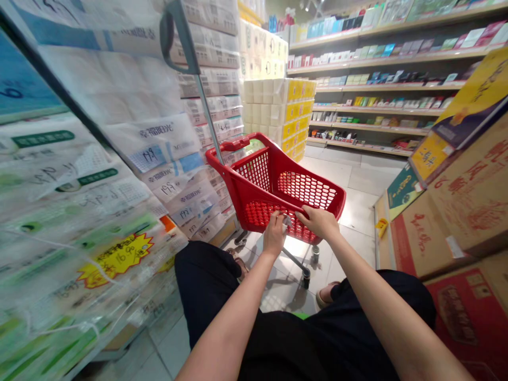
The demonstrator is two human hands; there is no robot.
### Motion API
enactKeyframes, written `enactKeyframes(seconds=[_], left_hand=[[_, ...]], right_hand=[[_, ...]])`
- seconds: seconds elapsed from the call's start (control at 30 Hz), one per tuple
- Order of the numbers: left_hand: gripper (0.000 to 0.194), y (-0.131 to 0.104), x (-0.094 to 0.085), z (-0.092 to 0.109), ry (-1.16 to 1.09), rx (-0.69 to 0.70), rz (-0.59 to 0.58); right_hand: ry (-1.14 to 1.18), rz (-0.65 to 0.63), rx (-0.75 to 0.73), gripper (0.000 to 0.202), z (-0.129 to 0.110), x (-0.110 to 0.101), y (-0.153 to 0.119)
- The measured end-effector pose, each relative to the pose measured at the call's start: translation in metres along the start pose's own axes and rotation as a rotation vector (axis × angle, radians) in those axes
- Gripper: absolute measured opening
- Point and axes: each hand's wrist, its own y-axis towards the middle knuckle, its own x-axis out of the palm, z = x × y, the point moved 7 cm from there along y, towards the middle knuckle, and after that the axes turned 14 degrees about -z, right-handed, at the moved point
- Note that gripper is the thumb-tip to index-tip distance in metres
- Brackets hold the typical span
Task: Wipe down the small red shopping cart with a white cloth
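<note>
While right grip [320,221] clasps red cart rim [262,194], left grip [274,232] beside it, pinching pale wad [286,221]

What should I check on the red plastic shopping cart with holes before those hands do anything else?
1. Red plastic shopping cart upright on its wheels: ok.
2. Right hand on the cart's rim: ok.
3. Left hand free: not ok, it holds a small greyish-white scrap.
4. Long grey handle with a looped grip attached: ok.
5. Small dark wheels locked: cannot tell.
</note>
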Motion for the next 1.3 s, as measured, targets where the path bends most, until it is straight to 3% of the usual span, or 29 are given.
enactKeyframes(seconds=[0.13,0.33,0.5,0.87,1.13,1.3], left_hand=[[0.037,-0.005,-0.002,-0.008,-0.058,-0.026,0.08],[0.029,0.01,-0.013,-0.007,-0.067,-0.006,0.127],[0.035,0.011,-0.003,-0.013,0.036,-0.086,0.042],[0.047,0.002,0.002,-0.015,0.075,-0.068,-0.039],[0.07,0.004,0.015,-0.018,0.23,-0.221,-0.312],[0.074,0.007,0.013,-0.006,0.229,-0.227,-0.338]], right_hand=[[-0.015,0.001,-0.007,0.054,-0.001,0.0,-0.001],[-0.028,-0.015,0.012,0.054,-0.002,0.0,-0.002],[-0.014,-0.03,0.012,0.054,-0.003,0.0,-0.003],[-0.014,-0.003,0.003,0.051,-0.002,-0.001,-0.002],[-0.007,-0.004,0.001,0.051,-0.001,0.0,0.0],[-0.017,-0.009,0.019,0.051,0.002,0.001,0.004]])
